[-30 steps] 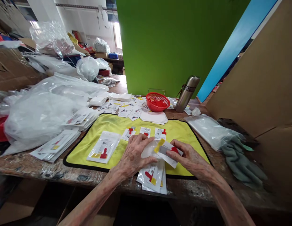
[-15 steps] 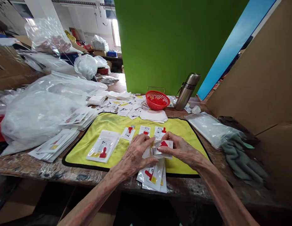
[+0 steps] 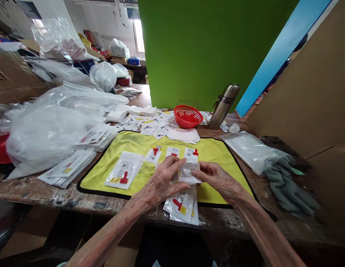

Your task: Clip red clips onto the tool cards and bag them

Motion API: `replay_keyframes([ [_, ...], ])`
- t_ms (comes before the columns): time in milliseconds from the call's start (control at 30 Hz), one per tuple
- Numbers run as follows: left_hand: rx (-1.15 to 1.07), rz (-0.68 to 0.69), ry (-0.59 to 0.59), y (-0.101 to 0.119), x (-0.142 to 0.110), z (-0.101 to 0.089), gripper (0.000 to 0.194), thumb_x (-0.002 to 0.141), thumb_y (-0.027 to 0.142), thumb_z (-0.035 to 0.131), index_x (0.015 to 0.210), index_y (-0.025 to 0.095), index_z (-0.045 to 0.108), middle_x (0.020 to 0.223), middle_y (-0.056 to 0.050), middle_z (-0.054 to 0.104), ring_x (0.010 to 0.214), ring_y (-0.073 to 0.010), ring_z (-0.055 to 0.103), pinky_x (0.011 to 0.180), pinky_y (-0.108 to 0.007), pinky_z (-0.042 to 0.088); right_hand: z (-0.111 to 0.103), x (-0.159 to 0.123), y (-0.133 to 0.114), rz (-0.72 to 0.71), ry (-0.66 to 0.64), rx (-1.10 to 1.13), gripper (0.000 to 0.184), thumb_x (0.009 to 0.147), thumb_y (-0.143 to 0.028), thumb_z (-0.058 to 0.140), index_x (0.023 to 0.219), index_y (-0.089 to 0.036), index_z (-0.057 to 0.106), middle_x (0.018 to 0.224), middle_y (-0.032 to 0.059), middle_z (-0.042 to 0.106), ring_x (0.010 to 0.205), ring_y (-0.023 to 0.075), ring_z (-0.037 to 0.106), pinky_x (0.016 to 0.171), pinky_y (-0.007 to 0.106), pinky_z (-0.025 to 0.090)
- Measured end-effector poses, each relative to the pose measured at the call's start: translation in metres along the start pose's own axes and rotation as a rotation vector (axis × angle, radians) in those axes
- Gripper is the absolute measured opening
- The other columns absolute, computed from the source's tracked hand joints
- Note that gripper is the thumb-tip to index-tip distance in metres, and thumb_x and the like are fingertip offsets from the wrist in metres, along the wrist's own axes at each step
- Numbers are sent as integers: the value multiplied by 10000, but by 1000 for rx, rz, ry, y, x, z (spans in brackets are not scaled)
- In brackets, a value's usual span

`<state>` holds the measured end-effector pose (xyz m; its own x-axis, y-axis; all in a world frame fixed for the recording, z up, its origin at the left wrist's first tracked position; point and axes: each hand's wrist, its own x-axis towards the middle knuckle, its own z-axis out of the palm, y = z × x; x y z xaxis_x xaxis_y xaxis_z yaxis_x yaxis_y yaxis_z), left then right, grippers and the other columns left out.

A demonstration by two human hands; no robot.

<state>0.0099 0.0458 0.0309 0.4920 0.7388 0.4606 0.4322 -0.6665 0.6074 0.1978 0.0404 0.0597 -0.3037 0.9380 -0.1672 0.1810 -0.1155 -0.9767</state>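
Over the yellow cloth, my left hand (image 3: 164,178) is closed on the left side of a small clear plastic bag (image 3: 185,173) holding a printed card. My right hand (image 3: 216,178) pinches the bag's right end, and its fingers hide most of that end. Just below lie several filled bags (image 3: 180,207), with red T-shaped pieces and yellow print. Beyond my hands are three cards with red pieces: a left card (image 3: 153,155), a middle card (image 3: 172,150) and a right card (image 3: 190,154). Another filled bag (image 3: 124,169) lies flat at the left.
A red basket (image 3: 188,118) and a steel flask (image 3: 225,106) stand at the back before a green panel (image 3: 214,52). Stacks of packed bags (image 3: 69,167) and a large plastic sack (image 3: 55,122) lie left. Plastic sheeting (image 3: 250,150) and a grey cloth (image 3: 289,185) lie right.
The red piece that showed by my right fingers is now mostly hidden, and the bag between my hands has turned slightly. The whole view has shifted a little.
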Motion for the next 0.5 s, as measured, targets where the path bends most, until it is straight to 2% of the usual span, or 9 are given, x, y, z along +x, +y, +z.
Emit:
replay_keyframes([
  [67, -16, 31, -35, 4, 1, 0, 533, 752, 241, 699, 1247, 184, 508, 1062, -82, 550, 991, -200, 554, 823, -326, 520, 1, 2, 3, 2, -27, -27, 343, 665, -476, 697, 651, -167, 548, 587, -34, 509, 580, 112, 465, 537, 238, 375],
  [200, -51, 50, -41, 8, -1, 1, 529, 766, 233, 688, 1259, 204, 499, 1039, -63, 548, 966, -181, 551, 824, -307, 512, 9, 8, 8, 19, 49, -68, 280, 627, -376, 729, 654, -173, 538, 540, -62, 489, 517, 93, 438, 472, 211, 337],
  [333, -62, 29, -88, 8, -3, -1, 625, 742, 222, 714, 1309, 247, 454, 1084, -60, 535, 1010, -189, 542, 864, -321, 499, 15, 9, 3, 28, -88, 53, 328, 638, -431, 736, 793, -157, 642, 701, -16, 627, 659, 135, 546, 579, 235, 413],
  [433, -59, 15, -111, 9, -2, -3, 612, 733, 252, 724, 1292, 247, 474, 1081, -61, 541, 1006, -198, 549, 856, -326, 498, 13, 8, -1, 27, -154, 106, 383, 598, -454, 766, 813, -147, 685, 757, 1, 653, 731, 153, 564, 653, 251, 431],
  [500, -58, -5, -93, 9, -1, -5, 597, 733, 278, 723, 1280, 243, 486, 1062, -58, 545, 980, -196, 556, 830, -319, 504, 8, 8, -2, 38, -217, 113, 386, 628, -449, 753, 867, -151, 695, 787, 8, 660, 764, 156, 565, 669, 249, 430],
])
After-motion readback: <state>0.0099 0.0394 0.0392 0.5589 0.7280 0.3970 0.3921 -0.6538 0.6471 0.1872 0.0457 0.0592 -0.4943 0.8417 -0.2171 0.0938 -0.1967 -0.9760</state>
